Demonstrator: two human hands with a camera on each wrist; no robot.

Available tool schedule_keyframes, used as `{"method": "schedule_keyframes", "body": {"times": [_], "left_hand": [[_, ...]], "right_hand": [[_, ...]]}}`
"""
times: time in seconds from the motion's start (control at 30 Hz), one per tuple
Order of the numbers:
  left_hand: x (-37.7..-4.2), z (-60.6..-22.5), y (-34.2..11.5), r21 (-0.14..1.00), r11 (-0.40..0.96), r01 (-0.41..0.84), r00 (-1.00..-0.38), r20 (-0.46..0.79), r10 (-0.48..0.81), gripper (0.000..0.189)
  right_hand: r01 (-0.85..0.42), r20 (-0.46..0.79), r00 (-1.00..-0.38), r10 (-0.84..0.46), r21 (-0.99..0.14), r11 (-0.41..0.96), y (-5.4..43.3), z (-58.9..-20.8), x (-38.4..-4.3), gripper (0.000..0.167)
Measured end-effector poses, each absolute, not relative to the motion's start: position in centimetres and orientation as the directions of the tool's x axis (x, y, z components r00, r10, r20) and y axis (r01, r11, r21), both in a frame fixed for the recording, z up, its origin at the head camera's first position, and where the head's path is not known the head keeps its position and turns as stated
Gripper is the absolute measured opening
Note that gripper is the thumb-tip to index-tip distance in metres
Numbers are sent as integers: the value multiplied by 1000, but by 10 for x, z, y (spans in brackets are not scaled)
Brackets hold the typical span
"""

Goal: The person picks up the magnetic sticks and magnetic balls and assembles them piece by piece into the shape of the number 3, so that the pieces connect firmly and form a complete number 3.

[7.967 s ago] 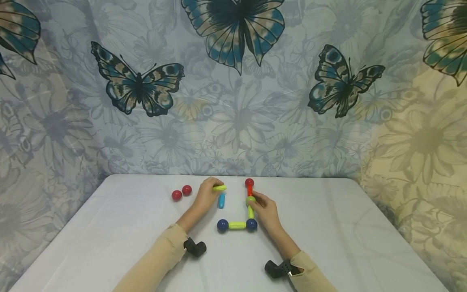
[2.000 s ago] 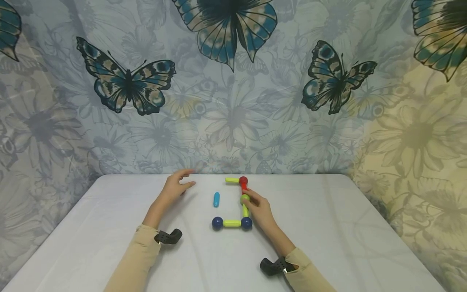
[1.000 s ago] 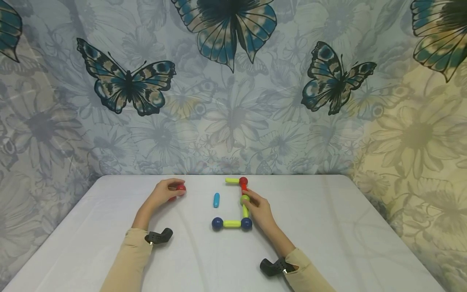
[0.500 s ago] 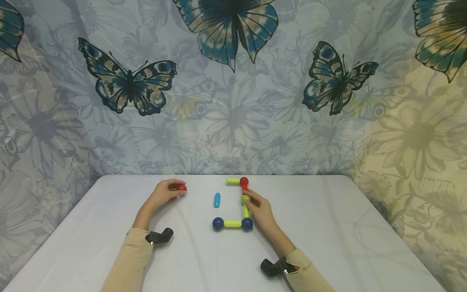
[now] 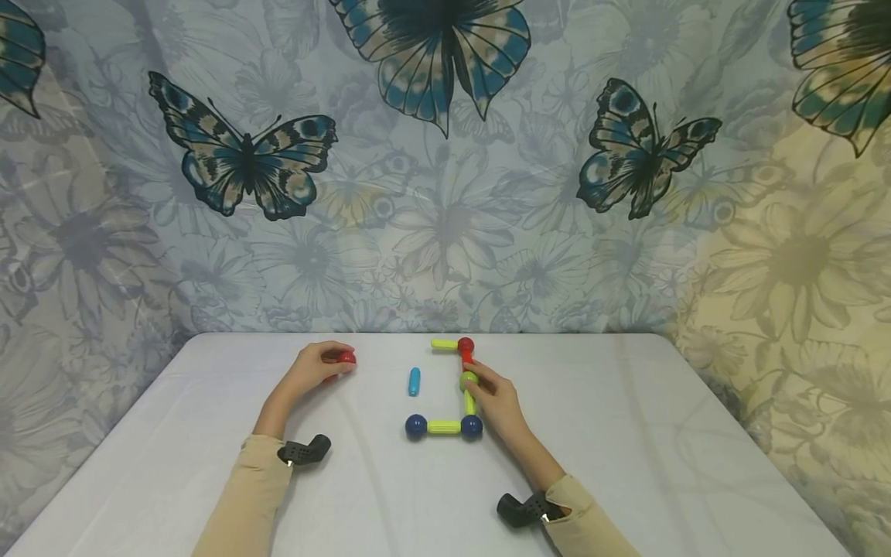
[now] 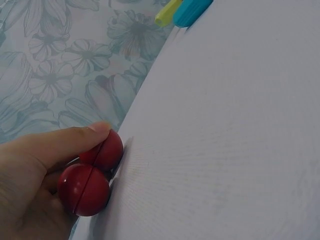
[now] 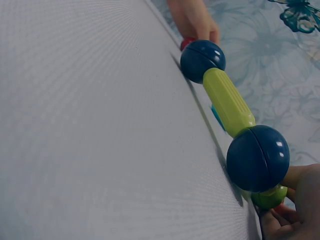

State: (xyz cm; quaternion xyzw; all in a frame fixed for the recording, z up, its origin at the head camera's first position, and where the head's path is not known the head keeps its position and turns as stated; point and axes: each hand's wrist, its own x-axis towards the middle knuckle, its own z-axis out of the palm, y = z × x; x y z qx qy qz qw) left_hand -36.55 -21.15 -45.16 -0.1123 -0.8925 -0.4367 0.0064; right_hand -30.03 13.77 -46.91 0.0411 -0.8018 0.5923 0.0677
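At the far left of the table, my left hand (image 5: 309, 367) has thumb and fingers around a red ball (image 5: 346, 358). In the left wrist view, a second red ball (image 6: 84, 190) sits right against the first, near the palm. My right hand (image 5: 503, 398) pinches the green ball (image 5: 469, 380) of a chain of balls and sticks. Above that ball runs a red stick (image 5: 466, 357) to another red ball (image 5: 465, 345), with a yellow-green stick (image 5: 444, 345) pointing left. Below, a partly covered yellow-green stick (image 5: 469, 404) leads to a dark blue ball (image 5: 471, 427).
The chain's bottom side is a yellow-green stick (image 5: 444, 427) ending in another dark blue ball (image 5: 416, 427). A loose blue stick (image 5: 414, 382) lies inside the open shape. The white table's (image 5: 592, 433) far edge meets a butterfly-patterned cloth (image 5: 445, 255).
My left hand attached the yellow-green stick to the chain's top red ball, then moved left and took hold of a loose red ball. My right hand stays on the green ball.
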Motion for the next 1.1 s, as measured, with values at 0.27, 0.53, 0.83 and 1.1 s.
{"method": "schedule_keyframes", "body": {"times": [0.27, 0.53, 0.83, 1.1], "left_hand": [[-365, -451, -211, 777, 597, 200, -976, 107, 188, 41], [-366, -450, -209, 780, 593, 198, -977, 110, 182, 40], [-365, -447, -206, 791, 587, 173, -983, 100, 156, 41], [-365, -443, -200, 808, 562, 178, -983, 123, 134, 40]], "right_hand": [[-150, 160, -987, 11, -945, 291, 137, -468, -300, 37], [-160, 172, -985, 17, -942, 295, 137, -468, -300, 36], [-152, 163, -987, 17, -948, 278, 138, -468, -299, 36], [-171, 177, -984, -4, -945, 280, 137, -463, -296, 37]]}}
